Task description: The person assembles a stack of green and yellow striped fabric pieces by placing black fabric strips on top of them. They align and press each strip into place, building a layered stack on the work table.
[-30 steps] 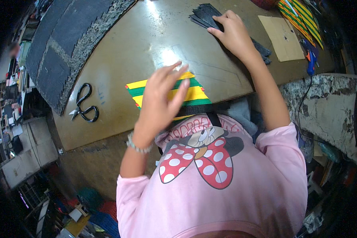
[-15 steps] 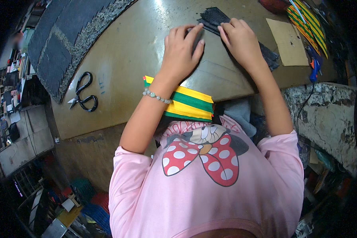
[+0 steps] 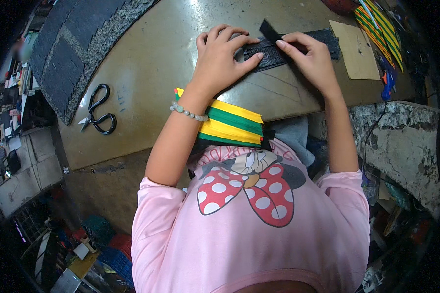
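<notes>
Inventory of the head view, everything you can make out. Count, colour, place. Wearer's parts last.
Smooth tabletop: one, brown, centre
Flat loose strip: one, black, pinched in right hand
Stacked flat strips: uncounted, black, between the hands
Striped flat pieces: uncounted, yellow and green, beside left forearm
Metal scissors: one, black handles, table left
Rough sheet material: count unclear, dark grey, upper left
Cardboard rectangle: one, tan, upper right
Gun-shaped tool: one, blue, table's right edge
Plastic crate: one, blue, lower left
Rim clutter: unclear
Beaded bracelet: one, pale, left wrist
Shirt: one, pink, bottom centre
Left hand: one, bare, stack's left end
Right hand: one, bare, over stack
</notes>
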Demonstrator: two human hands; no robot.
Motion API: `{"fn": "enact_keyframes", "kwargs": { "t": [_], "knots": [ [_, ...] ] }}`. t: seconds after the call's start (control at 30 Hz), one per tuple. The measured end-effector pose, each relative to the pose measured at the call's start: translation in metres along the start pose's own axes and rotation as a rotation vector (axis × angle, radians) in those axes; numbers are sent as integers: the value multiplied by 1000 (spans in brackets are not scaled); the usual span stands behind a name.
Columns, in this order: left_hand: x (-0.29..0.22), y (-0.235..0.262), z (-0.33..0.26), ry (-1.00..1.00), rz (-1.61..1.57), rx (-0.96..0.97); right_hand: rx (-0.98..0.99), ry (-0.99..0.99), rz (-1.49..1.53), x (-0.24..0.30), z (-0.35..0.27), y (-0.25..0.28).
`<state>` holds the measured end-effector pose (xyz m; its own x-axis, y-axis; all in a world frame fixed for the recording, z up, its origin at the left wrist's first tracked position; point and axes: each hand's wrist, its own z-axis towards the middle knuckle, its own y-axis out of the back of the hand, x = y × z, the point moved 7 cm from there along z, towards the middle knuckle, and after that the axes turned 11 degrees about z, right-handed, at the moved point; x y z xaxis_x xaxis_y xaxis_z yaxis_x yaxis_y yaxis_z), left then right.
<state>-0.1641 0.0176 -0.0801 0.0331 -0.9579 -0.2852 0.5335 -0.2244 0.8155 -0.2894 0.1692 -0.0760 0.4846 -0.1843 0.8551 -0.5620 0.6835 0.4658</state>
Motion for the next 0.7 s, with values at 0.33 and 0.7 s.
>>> {"fn": "enact_keyframes", "kwargs": {
  "t": [0.33,0.7],
  "knots": [
    [-2,1,-3,20,86,26,-249,-145,803,-59,-3,27],
    [2,2,-4,27,36,-5,-670,193,321,94,-85,174]
  ]
}}
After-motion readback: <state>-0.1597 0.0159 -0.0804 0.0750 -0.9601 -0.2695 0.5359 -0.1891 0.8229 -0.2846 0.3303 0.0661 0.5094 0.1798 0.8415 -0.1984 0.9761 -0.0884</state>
